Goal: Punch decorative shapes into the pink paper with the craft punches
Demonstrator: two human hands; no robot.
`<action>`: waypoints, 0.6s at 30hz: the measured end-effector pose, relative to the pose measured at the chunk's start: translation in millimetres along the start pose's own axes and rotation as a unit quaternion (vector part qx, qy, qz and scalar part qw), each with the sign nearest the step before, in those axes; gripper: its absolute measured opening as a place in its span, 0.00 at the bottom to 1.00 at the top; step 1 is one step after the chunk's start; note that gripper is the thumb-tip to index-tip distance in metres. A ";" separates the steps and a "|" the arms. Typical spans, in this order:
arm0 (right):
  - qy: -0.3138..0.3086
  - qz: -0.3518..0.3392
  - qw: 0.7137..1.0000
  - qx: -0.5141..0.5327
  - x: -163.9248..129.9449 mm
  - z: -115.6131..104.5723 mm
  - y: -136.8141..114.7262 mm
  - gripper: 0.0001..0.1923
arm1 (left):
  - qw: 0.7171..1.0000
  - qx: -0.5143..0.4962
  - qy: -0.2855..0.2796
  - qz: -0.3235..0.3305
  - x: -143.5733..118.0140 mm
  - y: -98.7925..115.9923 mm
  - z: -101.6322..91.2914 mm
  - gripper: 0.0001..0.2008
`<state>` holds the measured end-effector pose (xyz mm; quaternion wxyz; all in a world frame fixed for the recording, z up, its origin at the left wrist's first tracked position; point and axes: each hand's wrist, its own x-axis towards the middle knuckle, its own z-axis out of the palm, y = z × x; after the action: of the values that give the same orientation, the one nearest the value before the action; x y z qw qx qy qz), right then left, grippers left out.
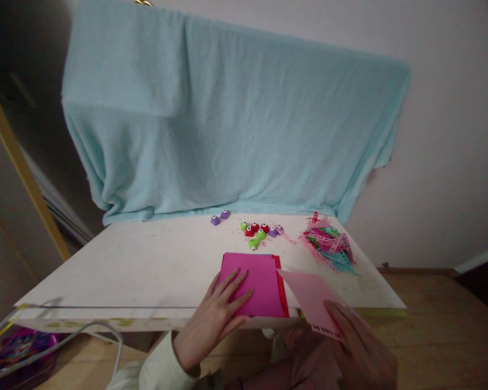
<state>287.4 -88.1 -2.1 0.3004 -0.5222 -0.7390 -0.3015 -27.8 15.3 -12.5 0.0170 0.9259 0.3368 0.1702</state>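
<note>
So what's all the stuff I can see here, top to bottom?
blanket: one, pale turquoise, hung against the wall behind the table
table: one, white, low
small punches: about ten, purple, green, red, at the table's back
paper strips: a pile, pink and teal, at the table's right
paper stack: magenta over red, near edge
pink sheet: one, punched along its lower edge
left hand: flat on the paper stack
right hand: holding the pink sheet

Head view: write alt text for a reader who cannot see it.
The left hand lies flat on a magenta paper stack at the white table's near edge while the right hand holds a pale pink sheet. Small paper punches and punched strips lie behind.
</note>
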 end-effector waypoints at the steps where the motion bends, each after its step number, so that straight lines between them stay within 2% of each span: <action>1: 0.001 0.003 1.000 -0.003 0.4 -0.1 0.0 0.21 | 1.000 0.007 0.005 -0.004 1.5 -0.1 0.7 0.26; 8: 0.017 0.037 0.998 -0.041 5.9 -0.5 -5.1 0.20 | 1.000 0.029 0.010 0.000 2.5 -0.8 5.4 0.30; 12: 0.030 0.032 0.998 -0.042 8.6 3.8 -14.2 0.20 | 0.999 0.022 0.028 -0.007 2.9 4.9 -0.1 0.35; 15: 0.003 0.000 1.000 -0.012 15.4 10.9 -28.0 0.18 | 0.997 0.004 0.068 -0.030 3.5 8.3 -10.8 0.40; 18: -0.004 -0.003 1.000 -0.003 28.0 22.8 -47.9 0.15 | 0.993 -0.014 0.115 -0.034 2.9 8.2 -21.3 0.42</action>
<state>231.2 -67.3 -1.8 0.2948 -0.5224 -0.7406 -0.3027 -27.6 9.1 9.6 -0.0031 0.8879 0.3651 0.2800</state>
